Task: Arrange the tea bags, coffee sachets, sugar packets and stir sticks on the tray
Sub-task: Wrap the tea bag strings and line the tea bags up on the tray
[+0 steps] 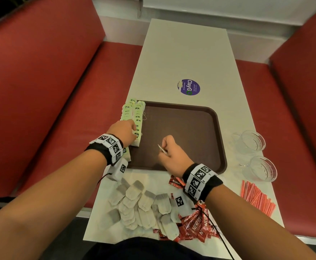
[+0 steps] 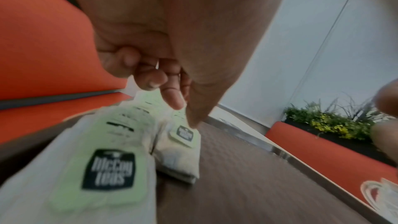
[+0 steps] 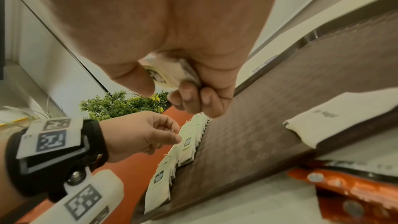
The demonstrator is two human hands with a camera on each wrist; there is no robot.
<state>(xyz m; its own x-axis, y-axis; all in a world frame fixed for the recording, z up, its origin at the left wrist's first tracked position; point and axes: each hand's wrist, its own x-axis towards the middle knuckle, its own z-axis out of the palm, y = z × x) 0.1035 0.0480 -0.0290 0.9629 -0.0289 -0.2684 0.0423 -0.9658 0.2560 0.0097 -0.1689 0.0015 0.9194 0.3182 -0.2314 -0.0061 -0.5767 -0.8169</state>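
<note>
Two overlapping rows of green-labelled white paper tea bags [image 1: 134, 119] run along the left edge of the dark brown plastic tray [image 1: 217, 128] on the white tabletop [image 1: 181, 53]. The left hand [image 1: 124, 131] rests its thumb and a fingertip on the nearest bag, other fingers curled. The right hand [image 1: 169, 151], above the tray's middle, clasps a few more tea bags [image 3: 172, 74].
</note>
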